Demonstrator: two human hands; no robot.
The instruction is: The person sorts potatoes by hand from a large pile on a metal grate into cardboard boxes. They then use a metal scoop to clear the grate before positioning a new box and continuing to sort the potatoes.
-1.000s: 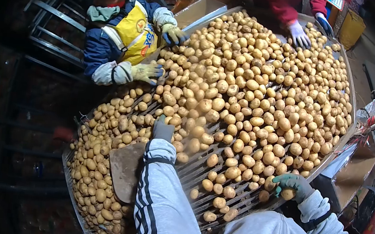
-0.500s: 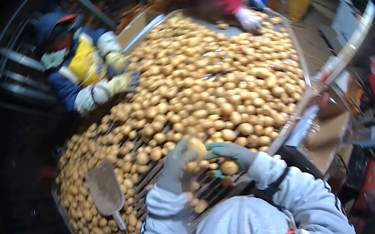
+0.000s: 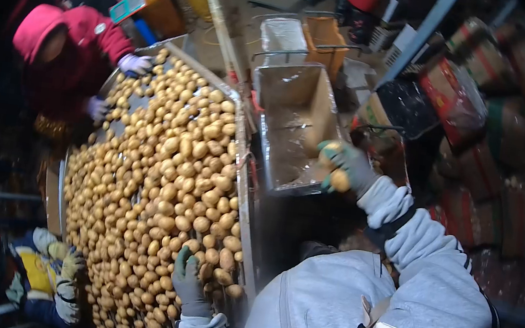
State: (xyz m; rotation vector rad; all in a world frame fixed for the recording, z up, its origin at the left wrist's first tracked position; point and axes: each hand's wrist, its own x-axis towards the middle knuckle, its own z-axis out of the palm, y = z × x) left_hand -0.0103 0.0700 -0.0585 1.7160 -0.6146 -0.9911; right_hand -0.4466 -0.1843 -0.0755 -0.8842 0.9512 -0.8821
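Note:
Small yellow-brown potatoes [image 3: 169, 179] cover a sorting table in a thick layer. My left hand [image 3: 190, 280], in a grey-green glove, rests among the potatoes near the table's right edge, its fingers apart. My right hand [image 3: 348, 168], gloved alike, is off the table at the right rim of a cardboard box [image 3: 284, 117] lined with clear film. Its fingers are wrapped round potatoes [image 3: 340, 180], which show beneath and beside them. The inside of that box is mostly bare cardboard.
A person in a red hood [image 3: 68, 68] works at the table's far left. Another person in blue and yellow [image 3: 39, 271] is at the lower left. A metal edge [image 3: 244, 214] borders the table. Behind the box stand a white bin [image 3: 285, 35] and an orange bin [image 3: 326, 44]; stacked cartons fill the right.
The view has turned to the right. My right hand has moved off the table to the box, holding potatoes. My left hand has let go of the potato it held and lies lower among the others.

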